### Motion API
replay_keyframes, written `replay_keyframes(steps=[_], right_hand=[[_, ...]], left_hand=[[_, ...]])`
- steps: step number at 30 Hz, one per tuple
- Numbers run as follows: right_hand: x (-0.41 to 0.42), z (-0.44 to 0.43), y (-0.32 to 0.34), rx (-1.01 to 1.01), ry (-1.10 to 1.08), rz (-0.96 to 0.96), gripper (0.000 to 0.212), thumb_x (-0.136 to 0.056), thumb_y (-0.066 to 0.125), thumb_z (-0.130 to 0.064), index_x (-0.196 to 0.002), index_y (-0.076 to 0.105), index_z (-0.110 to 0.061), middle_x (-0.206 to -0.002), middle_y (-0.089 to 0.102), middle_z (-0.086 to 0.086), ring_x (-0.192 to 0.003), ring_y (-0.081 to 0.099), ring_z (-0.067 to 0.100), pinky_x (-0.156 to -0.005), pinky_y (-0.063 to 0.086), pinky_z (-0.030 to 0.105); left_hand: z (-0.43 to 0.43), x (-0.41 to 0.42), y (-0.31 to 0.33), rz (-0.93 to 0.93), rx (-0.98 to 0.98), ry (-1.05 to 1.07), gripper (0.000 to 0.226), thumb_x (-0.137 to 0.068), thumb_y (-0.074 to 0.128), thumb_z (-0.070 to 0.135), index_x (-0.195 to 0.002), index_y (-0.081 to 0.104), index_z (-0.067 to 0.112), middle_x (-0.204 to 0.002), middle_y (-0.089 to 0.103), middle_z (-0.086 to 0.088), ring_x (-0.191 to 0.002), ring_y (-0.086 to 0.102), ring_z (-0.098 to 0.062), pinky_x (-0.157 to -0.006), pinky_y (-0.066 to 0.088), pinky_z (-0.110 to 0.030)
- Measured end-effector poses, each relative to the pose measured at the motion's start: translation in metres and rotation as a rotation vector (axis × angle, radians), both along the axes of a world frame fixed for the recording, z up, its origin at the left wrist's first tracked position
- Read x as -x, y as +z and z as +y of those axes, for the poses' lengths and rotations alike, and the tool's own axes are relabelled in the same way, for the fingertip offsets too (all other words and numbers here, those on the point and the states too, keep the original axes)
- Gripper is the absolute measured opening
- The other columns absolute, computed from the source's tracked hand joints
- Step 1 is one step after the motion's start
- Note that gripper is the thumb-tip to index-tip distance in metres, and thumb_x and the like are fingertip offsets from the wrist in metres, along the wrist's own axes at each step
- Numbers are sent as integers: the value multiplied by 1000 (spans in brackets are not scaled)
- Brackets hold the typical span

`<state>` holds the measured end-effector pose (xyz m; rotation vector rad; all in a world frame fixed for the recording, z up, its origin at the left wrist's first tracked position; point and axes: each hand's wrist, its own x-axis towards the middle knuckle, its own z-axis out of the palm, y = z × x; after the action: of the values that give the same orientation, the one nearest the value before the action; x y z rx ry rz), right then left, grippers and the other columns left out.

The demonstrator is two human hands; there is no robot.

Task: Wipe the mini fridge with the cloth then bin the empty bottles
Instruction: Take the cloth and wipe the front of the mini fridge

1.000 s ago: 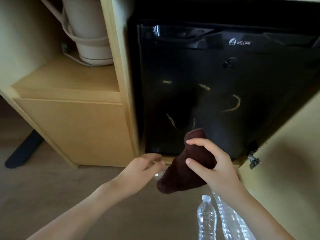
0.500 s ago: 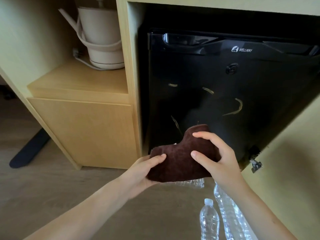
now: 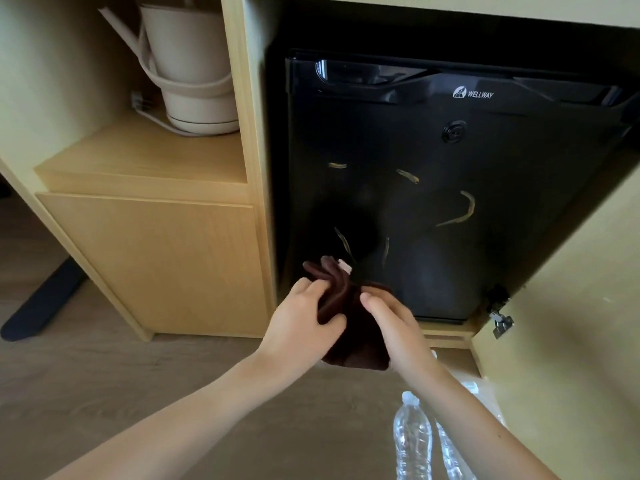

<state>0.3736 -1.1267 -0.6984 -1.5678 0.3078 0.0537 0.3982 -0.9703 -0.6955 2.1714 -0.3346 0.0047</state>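
Note:
A black mini fridge point(image 3: 450, 161) stands shut inside a wooden cabinet, its door marked with several pale smears point(image 3: 460, 211). In front of its lower left corner I hold a dark brown cloth point(image 3: 349, 323), bunched, between both hands. My left hand point(image 3: 301, 320) grips its left side and my right hand point(image 3: 394, 323) grips its right side. Clear empty plastic bottles point(image 3: 412, 438) lie on the floor under my right forearm, partly hidden by it.
The cabinet door point(image 3: 571, 323) stands open at the right, with a metal hinge point(image 3: 500, 322) beside the fridge. A beige kettle point(image 3: 194, 64) sits on the wooden shelf point(image 3: 138, 161) to the left. A dark chair leg point(image 3: 41, 303) rests on the wood floor.
The cloth has gone from spread flat to bunched up, and my hands have drawn closer together on it. The view has tilted up slightly.

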Motion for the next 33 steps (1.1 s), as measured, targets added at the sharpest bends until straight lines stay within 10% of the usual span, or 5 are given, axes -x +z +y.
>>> replay_keyframes(steps=[9, 14, 19, 30, 33], right_hand=[[-5, 14, -6, -94, -168, 14, 40, -83, 78, -33, -117, 60, -20, -96, 75, -2, -77, 72, 0, -58, 53, 13], [-12, 0, -5, 4, -96, -123, 87, -80, 81, -33, -143, 26, -57, -108, 58, -37, -99, 64, -7, -86, 53, 23], [-14, -9, -4, 125, 140, -225, 67, -97, 62, -26, -136, 30, -69, -108, 42, -62, -105, 50, -27, -76, 48, 3], [-10, -24, -9, 228, 198, -341, 43, -106, 44, -9, -134, 49, -41, -125, 59, -23, -117, 58, 3, -95, 47, 19], [-8, -24, -7, 194, 245, -345, 42, -107, 44, -14, -138, 44, -42, -126, 58, -22, -118, 59, 6, -93, 49, 18]], left_hand=[[-5, 29, -13, -252, -307, -249, 60, -85, 47, 36, -143, 45, 21, -131, 51, 12, -106, 39, -10, -100, 33, -13], [-3, 35, -16, -298, -334, -341, 73, -88, 44, 41, -155, 27, 15, -154, 33, 10, -127, 27, -9, -110, 12, -6], [0, 33, -17, -354, -362, -391, 71, -89, 46, 38, -154, 30, 15, -154, 36, 6, -137, 26, -13, -118, 24, -24], [19, 18, -4, -381, 64, -244, 37, -94, 57, 22, -130, 62, 24, -136, 51, 14, -130, 49, -6, -104, 38, -14], [17, 7, 5, -25, 236, -113, 37, -95, 58, 36, -129, 54, 50, -136, 45, 17, -125, 48, 2, -100, 42, -14]])
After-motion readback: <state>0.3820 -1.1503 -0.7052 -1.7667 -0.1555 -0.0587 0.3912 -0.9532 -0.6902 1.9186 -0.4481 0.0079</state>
